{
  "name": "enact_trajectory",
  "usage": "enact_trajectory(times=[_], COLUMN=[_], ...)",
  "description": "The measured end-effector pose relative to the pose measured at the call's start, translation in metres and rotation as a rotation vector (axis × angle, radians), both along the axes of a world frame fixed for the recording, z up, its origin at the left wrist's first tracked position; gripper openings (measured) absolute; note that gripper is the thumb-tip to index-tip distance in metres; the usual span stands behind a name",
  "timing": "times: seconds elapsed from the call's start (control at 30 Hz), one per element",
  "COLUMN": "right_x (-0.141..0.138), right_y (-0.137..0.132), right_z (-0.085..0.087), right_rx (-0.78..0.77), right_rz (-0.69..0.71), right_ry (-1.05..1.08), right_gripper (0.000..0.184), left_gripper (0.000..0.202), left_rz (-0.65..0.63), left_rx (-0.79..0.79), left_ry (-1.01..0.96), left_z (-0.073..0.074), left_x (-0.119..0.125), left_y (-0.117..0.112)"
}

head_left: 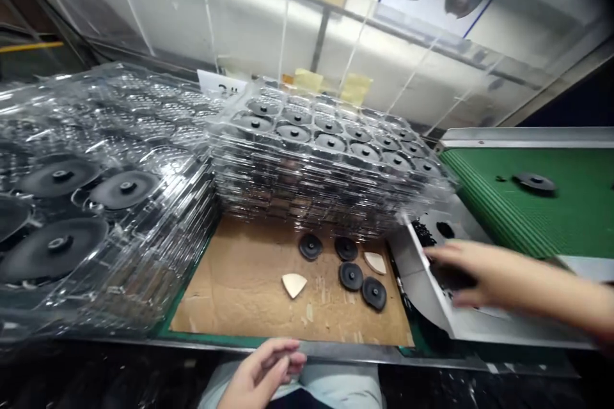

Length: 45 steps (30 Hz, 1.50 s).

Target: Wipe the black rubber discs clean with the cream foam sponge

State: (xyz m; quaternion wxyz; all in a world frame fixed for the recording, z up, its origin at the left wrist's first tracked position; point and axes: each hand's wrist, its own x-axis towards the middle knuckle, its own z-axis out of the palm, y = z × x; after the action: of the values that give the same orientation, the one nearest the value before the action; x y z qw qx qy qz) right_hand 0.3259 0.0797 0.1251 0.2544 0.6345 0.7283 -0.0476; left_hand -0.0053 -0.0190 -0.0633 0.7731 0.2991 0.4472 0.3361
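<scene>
My right hand (484,278) reaches in from the right over a white metal chute (422,297). Its fingers and thumb are closed around a small black disc (448,278). My left hand (261,374) hangs low at the table's front edge above my lap, fingers loosely curled with nothing seen in them. Several loose black discs (351,275) lie on a brown cardboard sheet (240,287) between the hands, along with two cream wedge-shaped pieces (293,284).
A tall stack of clear blister trays (326,166) filled with black discs stands behind the cardboard. At the left, another clear tray stack (71,217) holds larger black cones. On the right, a green conveyor belt (566,217) carries one black disc (535,183).
</scene>
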Motion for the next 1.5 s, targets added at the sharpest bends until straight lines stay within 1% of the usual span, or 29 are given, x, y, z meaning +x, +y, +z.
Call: enact_trajectory(times=[0.03,0.07,0.13,0.17,0.2,0.23,0.3,0.37,0.4,0.47,0.57,0.67,0.7,0.73,0.8,0.87,0.9,0.93,1.0,1.07,1.17,1.23,1.3,1.43,1.5], right_x=[-0.021,-0.042,-0.083,-0.101,-0.118,-0.132,-0.156,-0.175,-0.184,-0.2,-0.217,-0.219,-0.216,-0.212,-0.199,-0.188,-0.183,-0.181,-0.179,-0.18,-0.179,-0.177,-0.176,-0.179,-0.18], right_y=[-0.017,-0.032,-0.055,-0.062,-0.067,-0.071,-0.075,-0.079,-0.08,-0.082,-0.08,-0.074,-0.071,-0.068,-0.059,-0.051,-0.047,-0.043,-0.037,-0.029,-0.018,-0.017,-0.026,-0.052,-0.054], right_z=[-0.009,-0.021,-0.05,-0.068,-0.086,-0.104,-0.135,-0.157,-0.164,-0.169,-0.164,-0.157,-0.157,-0.159,-0.171,-0.191,-0.202,-0.212,-0.228,-0.235,-0.231,-0.226,-0.224,-0.229,-0.227], right_rx=[-0.081,-0.152,-0.18,-0.17,-0.133,-0.085,0.001,0.053,0.069,0.084,0.101,0.093,0.096,0.13,0.281,0.435,0.476,0.487,0.471,0.469,0.474,0.487,0.5,0.459,0.43], right_rz=[0.085,0.194,0.294,0.311,0.317,0.296,0.222,0.155,0.135,0.113,0.108,0.19,0.225,0.231,0.147,0.019,-0.024,-0.043,-0.041,-0.04,-0.04,-0.051,-0.061,-0.03,-0.032], right_ry=[0.119,0.356,0.758,0.913,1.056,1.169,1.298,1.365,1.394,1.437,1.424,1.329,1.289,1.229,1.07,0.912,0.862,0.837,0.832,0.845,0.911,0.974,1.041,1.163,1.211], right_gripper=[0.078,0.084,0.084,0.084,0.086,0.086,0.087,0.086,0.086,0.087,0.084,0.082,0.082,0.079,0.06,0.042,0.038,0.036,0.037,0.037,0.035,0.031,0.029,0.025,0.024], left_gripper=[0.044,0.047,0.063,0.073,0.083,0.089,0.095,0.096,0.094,0.089,0.083,0.081,0.078,0.075,0.064,0.054,0.051,0.049,0.046,0.045,0.044,0.044,0.046,0.049,0.051], left_rz=[0.011,0.016,0.011,0.002,-0.006,-0.009,0.01,0.047,0.064,0.096,0.133,0.157,0.172,0.196,0.253,0.318,0.351,0.387,0.45,0.497,0.533,0.543,0.539,0.526,0.514], left_rx=[-0.01,-0.021,-0.046,-0.055,-0.062,-0.068,-0.093,-0.157,-0.198,-0.262,-0.277,-0.293,-0.305,-0.316,-0.316,-0.294,-0.283,-0.276,-0.275,-0.281,-0.29,-0.292,-0.274,-0.217,-0.207], left_ry=[-0.053,-0.127,-0.306,-0.392,-0.457,-0.494,-0.491,-0.439,-0.421,-0.43,-0.499,-0.513,-0.514,-0.525,-0.568,-0.602,-0.605,-0.598,-0.567,-0.54,-0.523,-0.513,-0.49,-0.41,-0.374], left_z=[0.004,0.007,0.011,0.012,0.011,0.01,0.007,0.004,0.003,0.004,0.007,0.009,0.01,0.01,0.01,0.01,0.011,0.012,0.015,0.019,0.024,0.026,0.027,0.03,0.033], left_x=[0.002,0.004,0.009,0.011,0.011,0.009,0.001,-0.012,-0.018,-0.031,-0.042,-0.046,-0.046,-0.046,-0.047,-0.048,-0.049,-0.05,-0.051,-0.052,-0.05,-0.046,-0.041,-0.031,-0.026], left_y=[0.004,0.006,0.01,0.01,0.01,0.01,0.009,0.008,0.008,0.008,0.01,0.016,0.018,0.02,0.024,0.029,0.031,0.032,0.035,0.035,0.035,0.033,0.032,0.032,0.033])
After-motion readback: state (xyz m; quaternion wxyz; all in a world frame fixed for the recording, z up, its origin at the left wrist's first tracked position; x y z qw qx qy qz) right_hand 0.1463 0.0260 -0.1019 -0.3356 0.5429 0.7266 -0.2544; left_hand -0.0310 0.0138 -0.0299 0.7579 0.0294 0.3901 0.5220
